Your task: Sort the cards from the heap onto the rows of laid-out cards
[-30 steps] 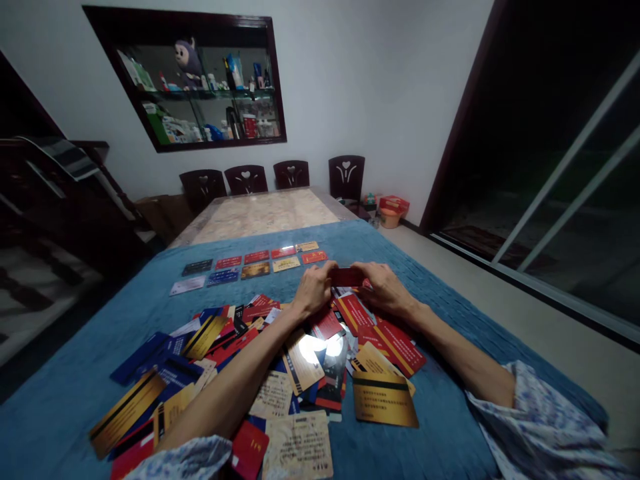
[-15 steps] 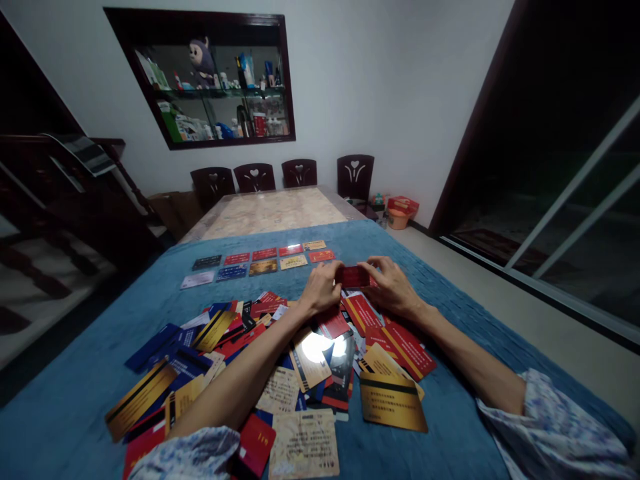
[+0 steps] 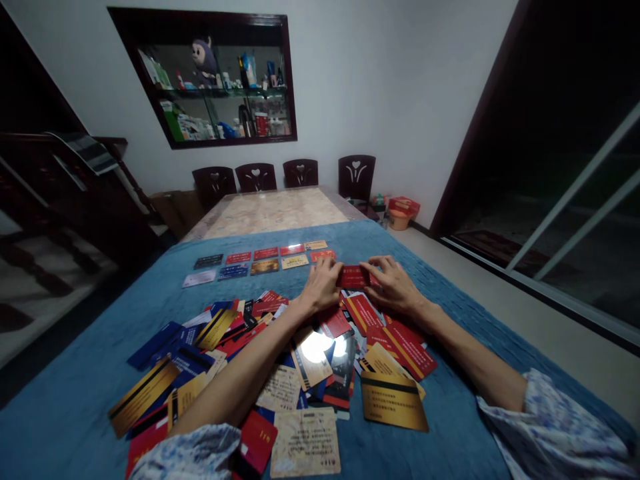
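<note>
Both of my hands hold one red card (image 3: pixel 353 277) between them, just above the far edge of a messy heap of cards. My left hand (image 3: pixel 321 287) pinches the card's left end and my right hand (image 3: pixel 393 287) pinches its right end. The heap of loose cards (image 3: pixel 300 353), red, blue, gold and beige, spreads over the blue cloth (image 3: pixel 100 373) under my forearms. Beyond my hands, two neat rows of cards (image 3: pixel 260 260) lie side by side on the cloth.
A bare marble tabletop (image 3: pixel 270 210) extends past the cloth, with several dark chairs (image 3: pixel 285 175) at its far end. A wall cabinet (image 3: pixel 215 80) holds bottles and a toy. A staircase (image 3: pixel 60 200) is at left, a glass sliding door (image 3: pixel 575 220) at right.
My hands with the red card have shifted slightly away from me, toward the laid-out rows. The camera has turned a little left.
</note>
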{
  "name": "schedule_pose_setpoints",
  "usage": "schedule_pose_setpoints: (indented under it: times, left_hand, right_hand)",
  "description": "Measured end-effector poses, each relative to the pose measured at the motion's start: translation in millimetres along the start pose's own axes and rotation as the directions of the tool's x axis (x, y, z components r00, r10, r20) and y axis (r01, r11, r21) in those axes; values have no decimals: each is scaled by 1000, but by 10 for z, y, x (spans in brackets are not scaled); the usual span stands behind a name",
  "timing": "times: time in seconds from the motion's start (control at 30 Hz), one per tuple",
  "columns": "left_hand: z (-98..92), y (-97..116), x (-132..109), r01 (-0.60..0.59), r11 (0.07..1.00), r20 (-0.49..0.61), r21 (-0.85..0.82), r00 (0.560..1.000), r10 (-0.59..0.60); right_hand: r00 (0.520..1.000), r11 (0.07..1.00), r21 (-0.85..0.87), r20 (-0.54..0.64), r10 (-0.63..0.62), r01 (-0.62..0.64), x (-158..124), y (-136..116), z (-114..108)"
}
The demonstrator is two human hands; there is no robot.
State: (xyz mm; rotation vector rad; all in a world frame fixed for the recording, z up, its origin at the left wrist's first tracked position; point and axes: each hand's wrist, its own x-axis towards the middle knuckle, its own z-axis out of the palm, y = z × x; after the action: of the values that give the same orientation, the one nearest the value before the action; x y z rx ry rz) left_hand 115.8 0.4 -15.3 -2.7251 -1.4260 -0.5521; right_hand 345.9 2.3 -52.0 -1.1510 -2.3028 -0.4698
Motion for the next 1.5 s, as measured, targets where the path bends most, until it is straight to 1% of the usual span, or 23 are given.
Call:
schedule_pose_setpoints:
  times: [0.2,0.47,0.6,0.7,1.0,1.2,1.5]
  left_hand:
    - [-91,53,2,-3,996,91,92,996,-5]
    - [-140,93,39,-19,987,146,158,989,-4]
    - [-198,111,50,-38,983,178,178,984,6]
    - [-230,100,42,-52,982,191,182,982,16]
    - [-305,20,-33,-70,983,207,170,978,33]
    - [-363,-91,-117,-46,981,204,187,979,7]
    - [-410,-369,-307,-15,973,190,231,981,-30]
  right_hand:
    - [998,999,38,56,-6,4,14,21,-29]
    - [995,996,92,97,-12,3,26,57,-31]
    - [995,996,91,96,-15,7,47,91,7]
    - [993,996,85,117,-25,16,77,105,10]
    - [964,988,133,241,-114,83,208,63,-129]
    - [948,989,83,283,-143,125,367,-9,-96]
    - [917,982,76,351,-187,171,667,-270,-42]
